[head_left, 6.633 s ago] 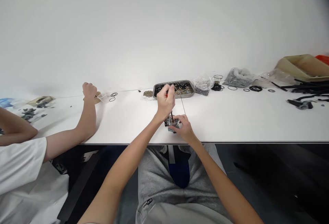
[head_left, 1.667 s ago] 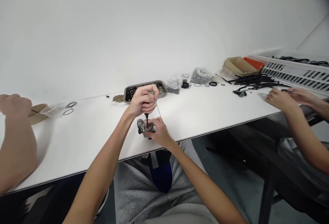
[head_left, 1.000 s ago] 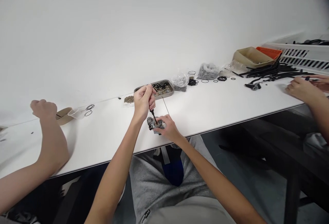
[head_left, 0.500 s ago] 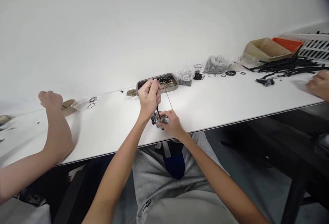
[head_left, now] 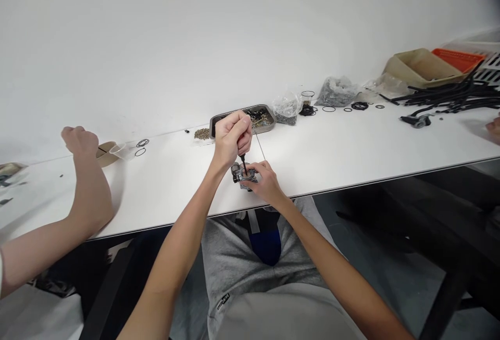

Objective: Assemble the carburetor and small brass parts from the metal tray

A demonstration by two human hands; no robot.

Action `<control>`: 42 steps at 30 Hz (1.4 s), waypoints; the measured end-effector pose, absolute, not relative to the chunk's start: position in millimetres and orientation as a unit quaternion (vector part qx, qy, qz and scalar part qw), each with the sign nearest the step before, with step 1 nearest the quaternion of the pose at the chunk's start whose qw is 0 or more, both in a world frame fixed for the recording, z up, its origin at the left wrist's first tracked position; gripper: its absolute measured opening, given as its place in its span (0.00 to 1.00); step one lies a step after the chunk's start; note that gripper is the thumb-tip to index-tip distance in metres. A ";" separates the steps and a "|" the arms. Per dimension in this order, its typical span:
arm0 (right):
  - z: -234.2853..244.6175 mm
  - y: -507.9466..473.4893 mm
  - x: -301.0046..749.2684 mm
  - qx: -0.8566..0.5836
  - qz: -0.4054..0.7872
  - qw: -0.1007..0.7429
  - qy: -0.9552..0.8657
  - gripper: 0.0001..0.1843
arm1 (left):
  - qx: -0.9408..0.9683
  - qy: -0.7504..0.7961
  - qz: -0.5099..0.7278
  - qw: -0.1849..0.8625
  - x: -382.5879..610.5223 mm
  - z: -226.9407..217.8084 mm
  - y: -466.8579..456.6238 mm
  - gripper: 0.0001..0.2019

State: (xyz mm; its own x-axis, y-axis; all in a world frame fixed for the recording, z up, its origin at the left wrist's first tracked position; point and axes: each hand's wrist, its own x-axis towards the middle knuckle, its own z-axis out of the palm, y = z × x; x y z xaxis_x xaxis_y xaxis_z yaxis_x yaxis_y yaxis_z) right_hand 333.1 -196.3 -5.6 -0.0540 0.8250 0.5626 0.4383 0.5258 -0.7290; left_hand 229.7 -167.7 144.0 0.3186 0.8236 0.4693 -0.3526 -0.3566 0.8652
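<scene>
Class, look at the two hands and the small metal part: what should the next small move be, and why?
Probably a gentle twist of the left hand, which grips a dark-shafted tool pointing down into the metal part. The right hand grips that part's side, so it could resist the turning. What the tip meets is too small to tell.

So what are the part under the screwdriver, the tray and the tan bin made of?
Part: probably metal, grey with small glints.
Tray: likely metal, grey, slight sheen along its rim.
Tan bin: looks like plastic, matte, evenly coloured.
</scene>
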 end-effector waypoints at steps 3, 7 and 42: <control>-6.2 -195.9 333.1 -0.447 0.187 0.520 -0.704 0.18 | 0.612 0.188 0.544 0.542 227.6 144.8 -166.6 0.19; -6.3 -196.0 333.0 -0.444 0.190 0.519 -0.705 0.18 | 0.613 0.176 0.540 0.549 223.3 145.2 -164.1 0.19; -4.5 -197.0 334.2 -0.439 0.193 0.516 -0.710 0.20 | 0.600 0.137 0.492 0.616 214.3 152.0 -151.0 0.17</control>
State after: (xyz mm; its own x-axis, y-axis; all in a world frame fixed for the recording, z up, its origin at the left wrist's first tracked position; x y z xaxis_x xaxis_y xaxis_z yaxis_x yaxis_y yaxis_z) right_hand 334.2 -197.0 -4.5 -0.0827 0.8217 0.5638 0.4244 0.5409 -0.7261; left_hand 214.3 -151.0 152.0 0.4791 0.7703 0.4208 -0.4411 -0.2032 0.8742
